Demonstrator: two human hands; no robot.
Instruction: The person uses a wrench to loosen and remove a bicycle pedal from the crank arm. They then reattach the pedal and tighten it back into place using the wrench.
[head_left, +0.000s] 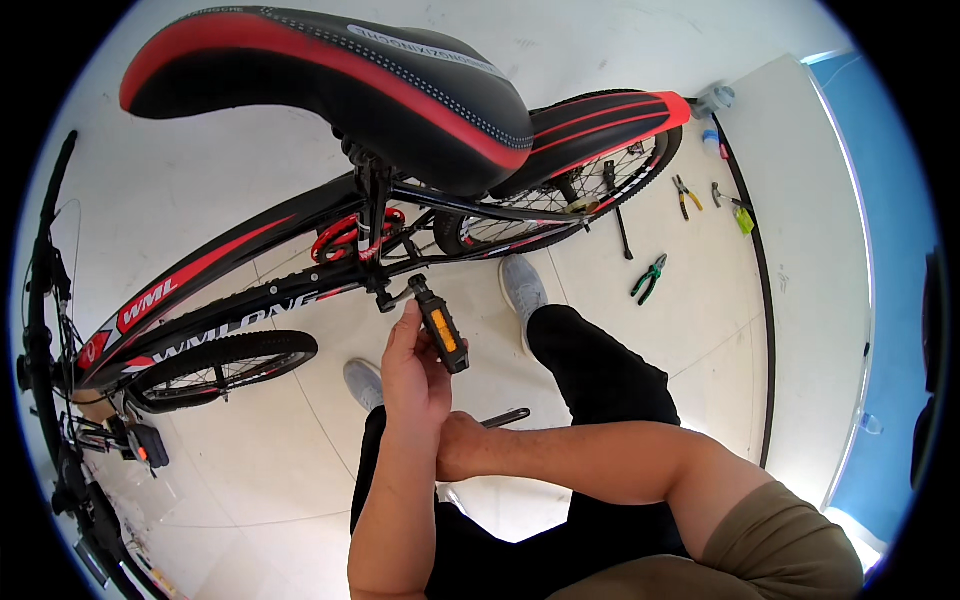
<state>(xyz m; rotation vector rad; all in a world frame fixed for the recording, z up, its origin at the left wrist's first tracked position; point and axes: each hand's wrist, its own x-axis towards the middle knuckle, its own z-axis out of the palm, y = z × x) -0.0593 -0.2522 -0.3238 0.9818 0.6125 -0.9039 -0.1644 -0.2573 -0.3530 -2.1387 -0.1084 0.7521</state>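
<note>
My left hand [418, 368] is closed round a black pedal [457, 352] with an orange reflector, its thumb pointing up toward the pedal's axle end. That end is close to the crank arm [385, 298] of a black and red bicycle; whether the two are joined I cannot tell. Just below, my right hand [463, 447] crosses under the left wrist, its fingers curled round a wrench. The dark handle end of the wrench [508, 417] sticks out to the right, and a shiny metal part shows below the fist.
The bicycle's saddle [340, 90] looms above my hands, with the rear wheel at right and handlebar [45, 300] at far left. Green-handled pliers [650, 279], yellow-handled pliers [685, 197] and a hammer [730, 203] lie on the floor. A white wall [810, 200] stands at right.
</note>
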